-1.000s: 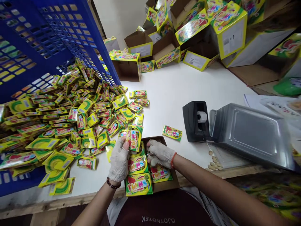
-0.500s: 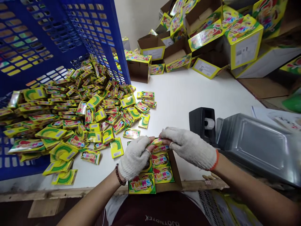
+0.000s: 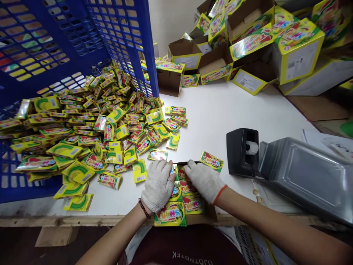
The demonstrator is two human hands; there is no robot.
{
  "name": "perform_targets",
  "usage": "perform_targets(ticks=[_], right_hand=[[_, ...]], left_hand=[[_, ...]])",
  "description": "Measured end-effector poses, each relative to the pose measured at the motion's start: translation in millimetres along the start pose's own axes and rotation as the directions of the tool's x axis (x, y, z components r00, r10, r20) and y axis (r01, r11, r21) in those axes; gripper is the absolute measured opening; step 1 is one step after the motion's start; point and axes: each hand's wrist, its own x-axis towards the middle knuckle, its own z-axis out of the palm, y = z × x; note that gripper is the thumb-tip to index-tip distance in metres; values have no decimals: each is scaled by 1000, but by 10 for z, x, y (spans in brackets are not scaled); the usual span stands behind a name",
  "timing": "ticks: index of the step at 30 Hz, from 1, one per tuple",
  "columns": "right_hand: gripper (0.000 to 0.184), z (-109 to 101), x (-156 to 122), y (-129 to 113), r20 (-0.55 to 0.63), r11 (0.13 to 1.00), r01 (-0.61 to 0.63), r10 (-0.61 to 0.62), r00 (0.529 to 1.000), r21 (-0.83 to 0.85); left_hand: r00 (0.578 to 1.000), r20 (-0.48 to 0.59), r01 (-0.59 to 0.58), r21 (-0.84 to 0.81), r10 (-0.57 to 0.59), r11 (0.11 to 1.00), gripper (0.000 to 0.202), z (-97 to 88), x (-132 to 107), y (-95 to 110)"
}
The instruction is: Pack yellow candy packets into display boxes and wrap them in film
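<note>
The white-knit-gloved left hand (image 3: 158, 186) lies palm down, fingers forward, over flat rectangular yellow-green packets (image 3: 170, 214) inside the brown cardboard box (image 3: 211, 214). The white-knit-gloved right hand (image 3: 205, 180) angles inward, fingers bent down at the packets. Whether either grip pinches a packet cannot be determined.

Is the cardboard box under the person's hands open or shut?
Open: Twins packs show face-up inside the cardboard box, with bare brown cardboard beside them. The left hand and right hand hide some.
</note>
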Motion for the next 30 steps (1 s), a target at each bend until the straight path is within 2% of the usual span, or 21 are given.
perform_targets(ticks=[4, 8, 13, 21, 24, 27, 30], right_hand=[[39, 167, 16, -116, -99, 990, 34, -48, 994, -137], [37, 305, 91, -160, -174, 995, 45, -60, 983, -91], [40, 380, 115, -205, -145, 987, -1, -22, 989, -158], [37, 436, 131, -238, -229, 998, -50, 55, 972, 29], [40, 415, 160, -216, -190, 998, -61, 62, 980, 7], [41, 364, 170, -186, -121, 999, -7, 3, 993, -39], [42, 363, 159, -184, -112, 996, 11, -21, 993, -86]], left_hand=[[1000, -13, -7, -14, 7, 1000, 31, 11, -10, -6], [1000, -19, 3, -25, -4, 1000, 32, 9, -14, 3], [999, -34, 6, -42, -7, 999, 32, 5, -9, 4], [999, -45, 1, -63, -4, 998, 30, 13, -23, -14], [999, -53, 5, -55, -8, 998, 30, 12, -21, 0], [999, -53, 0, -47, -2, 999, 30, 12, -20, 11], [998, -57, -1, -34, -1, 999, 29, 18, -22, 8]])
